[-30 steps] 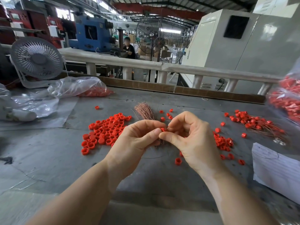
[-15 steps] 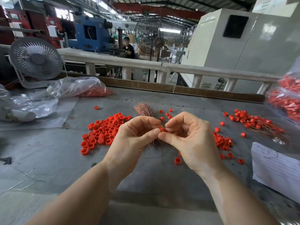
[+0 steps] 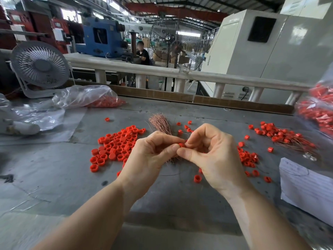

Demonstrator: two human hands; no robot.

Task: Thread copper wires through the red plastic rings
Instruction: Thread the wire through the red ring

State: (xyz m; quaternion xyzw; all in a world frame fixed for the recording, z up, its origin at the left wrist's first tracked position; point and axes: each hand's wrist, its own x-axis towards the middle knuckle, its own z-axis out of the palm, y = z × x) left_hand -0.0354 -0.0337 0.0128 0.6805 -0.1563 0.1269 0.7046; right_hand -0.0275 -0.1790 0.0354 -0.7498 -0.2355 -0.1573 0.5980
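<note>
I see my left hand (image 3: 151, 156) and right hand (image 3: 209, 152) pinch one red ring (image 3: 181, 145) together over the copper wire bundle (image 3: 161, 123); a wire may be inside it.

One red ring (image 3: 181, 145) pinched at the fingertips above the table, mostly hidden. Loose pile of rings (image 3: 117, 146) lies left, small open cylinders, some on end, some on their sides. Copper wire bundle (image 3: 161, 124) lies behind the hands, far end fanned. Threaded rings (image 3: 281, 135) with wire tails heaped far right; scattered rings (image 3: 247, 156) just right.
</note>
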